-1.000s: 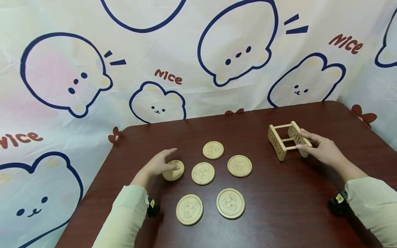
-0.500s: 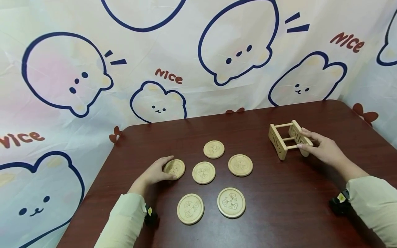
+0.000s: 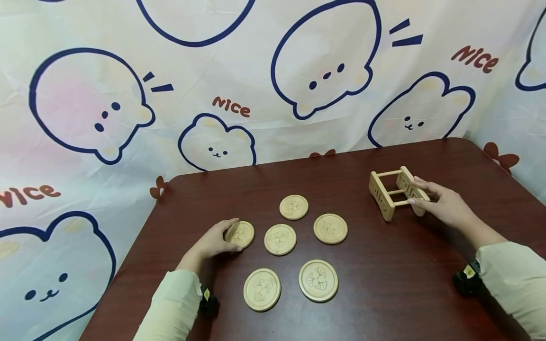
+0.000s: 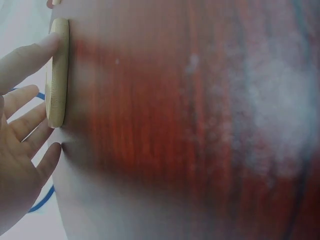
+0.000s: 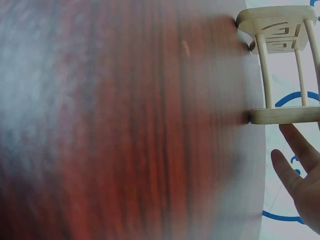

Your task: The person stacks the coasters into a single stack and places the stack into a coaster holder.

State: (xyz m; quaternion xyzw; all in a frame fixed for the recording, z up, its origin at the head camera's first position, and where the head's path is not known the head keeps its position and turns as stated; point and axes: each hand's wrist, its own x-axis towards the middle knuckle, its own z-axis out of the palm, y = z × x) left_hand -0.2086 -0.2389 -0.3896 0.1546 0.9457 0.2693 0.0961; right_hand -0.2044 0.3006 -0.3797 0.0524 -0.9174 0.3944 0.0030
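Reddish-brown "Nice" lettering [image 3: 231, 107] repeats behind the wooden discs [image 3: 280, 239] and rack [image 3: 381, 195].

Left grip [image 3: 214, 240] curved, right grip [image 3: 447, 205] pinching, well apart.

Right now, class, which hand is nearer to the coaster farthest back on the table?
The left. The left hand is left of the back coaster, holding the leftmost coaster; the right hand is farther off, to its right, holding the wooden rack.
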